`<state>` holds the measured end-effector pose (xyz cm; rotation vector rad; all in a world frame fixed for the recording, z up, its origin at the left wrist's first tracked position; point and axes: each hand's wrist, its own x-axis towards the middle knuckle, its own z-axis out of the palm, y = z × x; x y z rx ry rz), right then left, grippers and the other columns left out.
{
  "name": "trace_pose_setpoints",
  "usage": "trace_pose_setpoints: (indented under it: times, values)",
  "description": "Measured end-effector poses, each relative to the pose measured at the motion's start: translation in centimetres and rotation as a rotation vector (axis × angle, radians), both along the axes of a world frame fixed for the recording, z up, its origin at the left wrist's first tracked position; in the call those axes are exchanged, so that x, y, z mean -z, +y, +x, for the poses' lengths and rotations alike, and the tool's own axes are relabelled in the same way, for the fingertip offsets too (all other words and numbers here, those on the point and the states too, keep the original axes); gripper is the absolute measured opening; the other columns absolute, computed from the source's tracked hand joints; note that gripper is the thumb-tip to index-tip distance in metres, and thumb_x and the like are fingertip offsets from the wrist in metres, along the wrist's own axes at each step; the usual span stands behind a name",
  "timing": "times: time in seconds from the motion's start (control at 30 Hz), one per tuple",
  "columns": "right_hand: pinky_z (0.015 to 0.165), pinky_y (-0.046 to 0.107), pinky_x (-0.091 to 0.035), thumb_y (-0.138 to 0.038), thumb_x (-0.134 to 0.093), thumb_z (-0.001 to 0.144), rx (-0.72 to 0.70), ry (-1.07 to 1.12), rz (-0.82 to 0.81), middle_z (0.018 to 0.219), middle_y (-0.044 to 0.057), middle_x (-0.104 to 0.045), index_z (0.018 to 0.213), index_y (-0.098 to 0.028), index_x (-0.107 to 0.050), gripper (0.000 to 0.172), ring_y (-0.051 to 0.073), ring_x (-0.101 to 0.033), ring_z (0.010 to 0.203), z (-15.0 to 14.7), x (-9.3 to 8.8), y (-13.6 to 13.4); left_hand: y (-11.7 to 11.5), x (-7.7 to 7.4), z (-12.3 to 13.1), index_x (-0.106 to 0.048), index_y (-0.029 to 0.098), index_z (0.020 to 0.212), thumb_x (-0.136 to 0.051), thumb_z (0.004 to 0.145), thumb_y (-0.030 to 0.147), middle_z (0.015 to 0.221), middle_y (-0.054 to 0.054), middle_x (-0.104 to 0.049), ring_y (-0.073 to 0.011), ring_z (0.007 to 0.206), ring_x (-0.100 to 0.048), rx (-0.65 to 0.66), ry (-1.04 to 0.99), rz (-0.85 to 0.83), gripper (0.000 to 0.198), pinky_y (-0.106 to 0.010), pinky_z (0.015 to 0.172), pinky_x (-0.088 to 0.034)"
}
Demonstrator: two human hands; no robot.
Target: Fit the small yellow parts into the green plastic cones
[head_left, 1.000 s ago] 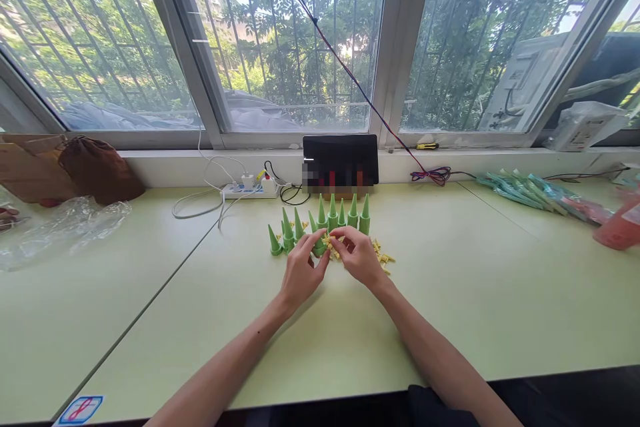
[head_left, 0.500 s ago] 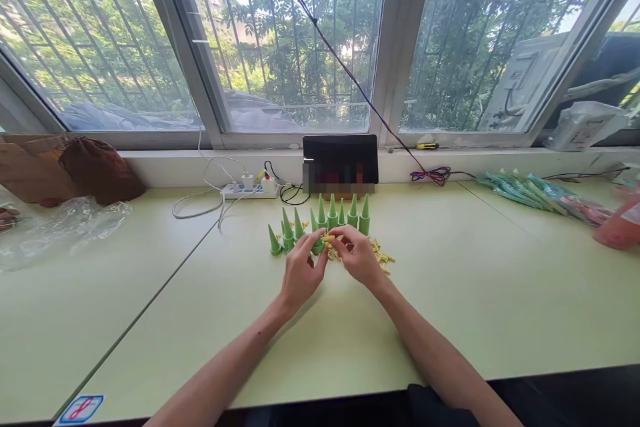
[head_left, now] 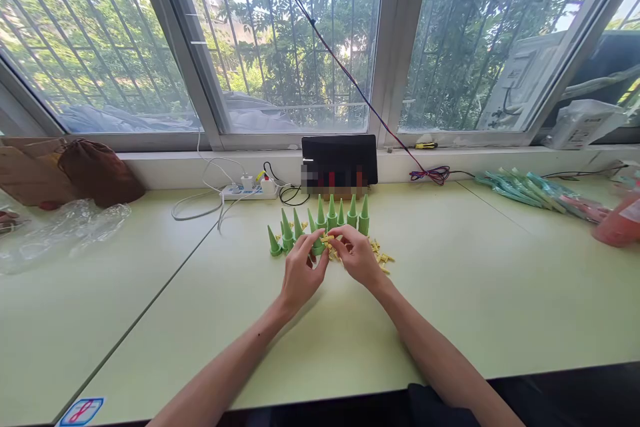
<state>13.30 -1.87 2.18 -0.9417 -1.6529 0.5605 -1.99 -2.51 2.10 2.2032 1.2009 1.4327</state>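
My left hand (head_left: 303,268) and my right hand (head_left: 358,257) meet at the middle of the table. Between their fingertips is a small yellow piece (head_left: 327,239), pinched by both hands; its exact shape is too small to make out. Just beyond the fingers stand several green cone-topped pieces (head_left: 332,212), upright in a loose cluster. A shorter green cone (head_left: 273,242) stands at the cluster's left end. Small yellow pieces (head_left: 383,257) lie scattered beside and behind my right hand, and some are partly hidden by my fingers.
Behind the cones a dark tablet (head_left: 340,157) leans by the window sill. A white power strip (head_left: 250,191) with cables lies left of it. Crumpled clear plastic (head_left: 95,223) and a brown bag (head_left: 103,170) are at the left. Long wrapped bundles (head_left: 520,190) lie at the right.
Both hands stay in nearly the same place, with the fingertips shifting very slightly around the yellow piece. The view has tilted a little.
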Motion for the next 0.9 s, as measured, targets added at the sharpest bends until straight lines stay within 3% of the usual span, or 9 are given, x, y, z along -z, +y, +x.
trace_pose_setpoints:
  times: [0.9]
  values:
    - [0.060, 0.026, -0.044, -0.040, -0.048, 0.094, 0.023, -0.037, -0.001, 0.085, 0.005, -0.064, 0.093, -0.020, -0.064, 0.027, 0.015, -0.055, 0.068, -0.08, -0.22, -0.18, -0.11, -0.11, 0.04, -0.057, 0.024, 0.120, -0.055, 0.087, 0.024, 0.100, -0.004, -0.059, -0.0044, 0.053, -0.044, -0.005, -0.006, 0.000, 0.033, -0.019, 0.049, -0.043]
